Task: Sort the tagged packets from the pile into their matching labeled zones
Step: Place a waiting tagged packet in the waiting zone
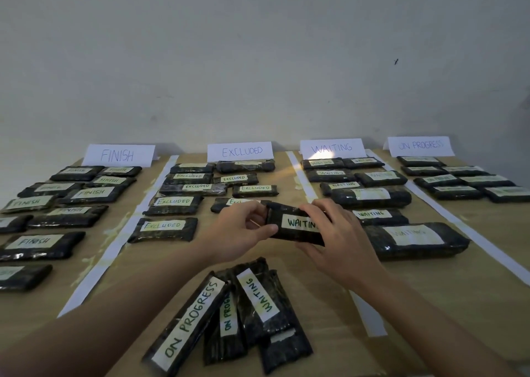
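A black packet tagged WAITING point(296, 224) is held above the table's middle. My left hand point(243, 229) pinches its left end and my right hand point(341, 239) grips its right end, covering the tag's last letter. Near the front edge lies the pile point(229, 313) of several black packets, tagged ON PROGRESS and WAITING. Standing signs mark the zones: FINISH point(117, 155), EXCLUDED point(241, 151), WAITING point(332, 148) and ON PROGRESS point(421, 146). Each zone holds several tagged packets.
White paper strips point(114, 241) divide the brown table into four lanes. A large WAITING packet point(415, 240) lies just right of my right hand. A grey wall stands behind the signs.
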Available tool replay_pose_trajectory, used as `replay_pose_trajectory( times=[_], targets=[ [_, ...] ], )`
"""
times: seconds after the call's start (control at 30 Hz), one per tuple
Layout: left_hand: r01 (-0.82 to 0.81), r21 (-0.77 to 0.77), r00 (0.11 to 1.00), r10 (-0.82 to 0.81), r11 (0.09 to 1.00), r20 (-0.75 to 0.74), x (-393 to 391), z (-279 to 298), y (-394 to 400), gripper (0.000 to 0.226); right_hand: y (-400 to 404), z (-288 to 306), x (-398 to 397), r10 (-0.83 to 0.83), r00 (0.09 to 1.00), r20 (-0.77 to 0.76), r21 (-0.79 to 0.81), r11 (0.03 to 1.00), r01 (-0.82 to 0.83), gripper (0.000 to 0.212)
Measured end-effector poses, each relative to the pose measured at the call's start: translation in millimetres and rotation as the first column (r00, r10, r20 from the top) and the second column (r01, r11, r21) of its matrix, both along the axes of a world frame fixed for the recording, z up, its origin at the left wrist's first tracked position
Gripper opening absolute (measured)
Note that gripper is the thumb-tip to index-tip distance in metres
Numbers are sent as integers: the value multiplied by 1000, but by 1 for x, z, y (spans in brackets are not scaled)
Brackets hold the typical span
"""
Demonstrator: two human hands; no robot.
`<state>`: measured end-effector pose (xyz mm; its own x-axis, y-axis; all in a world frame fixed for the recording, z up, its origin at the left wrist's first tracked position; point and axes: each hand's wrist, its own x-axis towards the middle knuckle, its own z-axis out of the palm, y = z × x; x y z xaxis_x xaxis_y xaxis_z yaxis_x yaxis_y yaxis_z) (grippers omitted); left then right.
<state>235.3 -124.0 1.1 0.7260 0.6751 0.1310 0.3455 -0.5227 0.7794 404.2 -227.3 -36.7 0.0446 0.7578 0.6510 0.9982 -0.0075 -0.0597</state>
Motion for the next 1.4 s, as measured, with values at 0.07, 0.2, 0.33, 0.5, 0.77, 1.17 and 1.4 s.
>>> replay_pose_trajectory(
  times=[0.07,0.2,0.33,0.5,0.77,1.17,1.4],
  targets=[
    [-14,29,999,15,999,-30,-11,2,7,19,9,1,-2,-2,1000,10,-18,1000,3,62],
    [-73,60,996,75,996,-39,-29,1,22,18,29,2,-5,13,999,40,-40,999,-12,64],
    [-71,123,995,79,990,-60,-30,-3,33,17,47,3,-6,16,998,59,-46,999,-13,66],
    [-1,193,993,24,981,-117,-2,-6,36,19,48,4,9,-14,997,71,-88,996,20,66],
    [148,241,987,-129,959,-91,69,3,12,30,-2,25,71,-164,985,52,-36,985,166,62],
    [418,383,906,-346,824,-244,137,9,-50,33,-122,23,131,-80,988,-129,-226,973,49,61],
    [395,386,917,-333,834,-220,145,6,-58,28,-146,3,122,0,983,-186,-449,889,-85,53]
  ],
)
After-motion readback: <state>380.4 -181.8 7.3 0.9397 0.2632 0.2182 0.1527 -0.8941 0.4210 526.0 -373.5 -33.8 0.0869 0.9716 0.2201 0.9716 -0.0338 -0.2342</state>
